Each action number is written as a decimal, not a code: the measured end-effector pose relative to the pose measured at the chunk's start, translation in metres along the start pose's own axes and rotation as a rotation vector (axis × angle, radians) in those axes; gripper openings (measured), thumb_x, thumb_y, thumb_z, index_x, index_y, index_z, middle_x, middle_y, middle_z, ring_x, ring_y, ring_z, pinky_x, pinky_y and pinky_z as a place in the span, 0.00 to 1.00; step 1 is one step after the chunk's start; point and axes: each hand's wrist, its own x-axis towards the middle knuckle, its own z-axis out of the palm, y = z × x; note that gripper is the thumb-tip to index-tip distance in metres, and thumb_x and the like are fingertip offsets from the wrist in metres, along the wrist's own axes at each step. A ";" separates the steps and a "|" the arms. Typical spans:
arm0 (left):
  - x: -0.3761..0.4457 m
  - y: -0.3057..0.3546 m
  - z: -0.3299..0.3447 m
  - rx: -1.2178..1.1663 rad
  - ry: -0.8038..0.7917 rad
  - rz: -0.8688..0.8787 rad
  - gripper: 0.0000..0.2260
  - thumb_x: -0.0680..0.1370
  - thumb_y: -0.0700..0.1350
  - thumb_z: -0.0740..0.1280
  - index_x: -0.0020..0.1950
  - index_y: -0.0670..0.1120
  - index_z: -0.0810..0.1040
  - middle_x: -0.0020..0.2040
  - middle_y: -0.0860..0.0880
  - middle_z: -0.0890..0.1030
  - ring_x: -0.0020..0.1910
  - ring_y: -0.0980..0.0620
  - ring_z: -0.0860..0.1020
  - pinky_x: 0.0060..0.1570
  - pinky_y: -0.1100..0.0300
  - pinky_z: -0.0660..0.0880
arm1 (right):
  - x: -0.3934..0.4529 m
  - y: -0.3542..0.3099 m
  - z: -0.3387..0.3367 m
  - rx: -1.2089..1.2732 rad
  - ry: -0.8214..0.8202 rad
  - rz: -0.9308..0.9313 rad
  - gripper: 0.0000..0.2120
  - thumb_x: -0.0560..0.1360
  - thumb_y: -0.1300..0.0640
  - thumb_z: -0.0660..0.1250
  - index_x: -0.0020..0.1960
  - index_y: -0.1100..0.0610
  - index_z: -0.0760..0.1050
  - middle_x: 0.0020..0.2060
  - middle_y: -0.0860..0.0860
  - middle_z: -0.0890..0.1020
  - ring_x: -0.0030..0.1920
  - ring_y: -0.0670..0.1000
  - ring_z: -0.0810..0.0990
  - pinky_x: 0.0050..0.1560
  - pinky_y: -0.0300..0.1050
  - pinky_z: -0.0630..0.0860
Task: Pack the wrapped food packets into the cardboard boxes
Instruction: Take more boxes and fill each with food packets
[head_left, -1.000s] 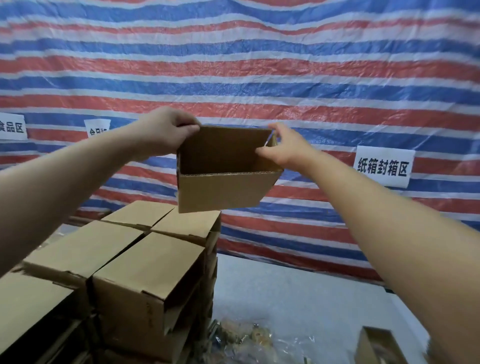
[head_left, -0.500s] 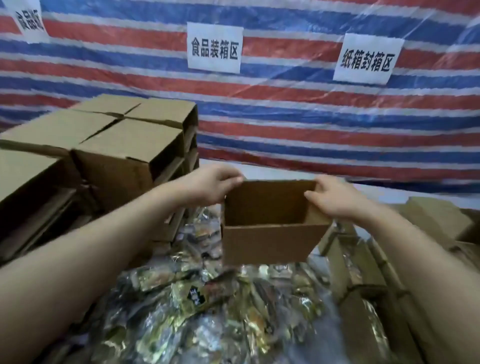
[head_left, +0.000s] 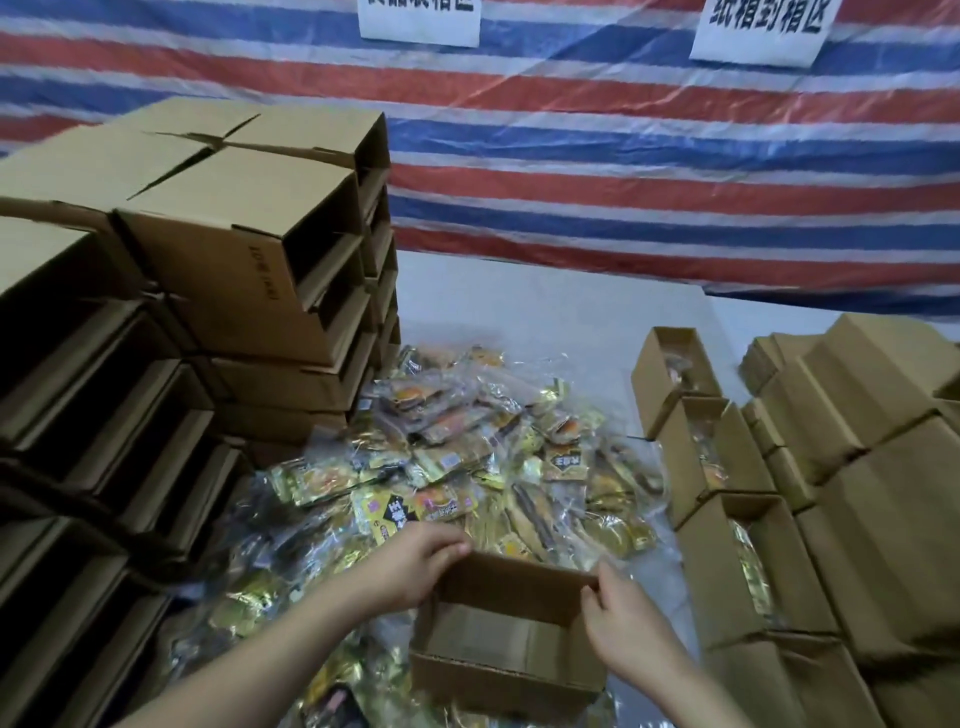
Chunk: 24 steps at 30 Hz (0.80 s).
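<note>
A pale grey counter (head_left: 545, 312) fills the middle of the frame, backed across the top by a red, white and blue striped tarpaulin (head_left: 623, 171) that hangs as a wall. Two white paper signs with dark characters are fixed to it, one at top centre (head_left: 418, 21) and one at upper right (head_left: 761, 31), both cut off by the frame edge. At lower centre an open, empty cardboard box (head_left: 498, 634) sits on the near part of a heap of wrapped food packets (head_left: 467, 467), shiny gold and clear wrappers spread over the counter's centre. The left hand (head_left: 415, 564) grips the box's far-left corner, fingers curled over the rim; the right hand (head_left: 626, 623) pinches the far-right corner, thumb inside the wall. At the left of the frame stands a tall stack of empty boxes (head_left: 234, 249) lying on their sides, openings facing right. At the right, a row of open boxes (head_left: 696, 447) with packets inside runs toward the tarpaulin, and beside it, against the right edge, closed boxes (head_left: 883, 493) are piled.
</note>
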 end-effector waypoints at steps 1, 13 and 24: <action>-0.001 -0.001 0.004 -0.005 0.007 0.007 0.12 0.84 0.47 0.60 0.53 0.43 0.81 0.50 0.47 0.82 0.48 0.53 0.77 0.47 0.68 0.70 | -0.003 0.002 0.001 0.008 -0.001 0.005 0.06 0.84 0.55 0.56 0.48 0.54 0.65 0.40 0.48 0.73 0.46 0.51 0.76 0.46 0.48 0.70; -0.033 -0.040 0.034 -0.041 -0.022 -0.018 0.13 0.85 0.47 0.59 0.50 0.42 0.80 0.45 0.47 0.81 0.44 0.56 0.76 0.49 0.61 0.71 | -0.019 -0.003 0.036 0.065 -0.073 0.017 0.07 0.83 0.53 0.54 0.47 0.48 0.65 0.45 0.48 0.78 0.47 0.48 0.77 0.48 0.47 0.74; -0.024 -0.016 0.016 -0.143 0.150 0.029 0.10 0.84 0.47 0.61 0.52 0.53 0.82 0.46 0.64 0.82 0.48 0.66 0.77 0.46 0.72 0.71 | -0.004 0.001 -0.006 0.063 0.043 -0.059 0.05 0.83 0.49 0.57 0.51 0.46 0.70 0.41 0.44 0.79 0.43 0.44 0.78 0.42 0.40 0.72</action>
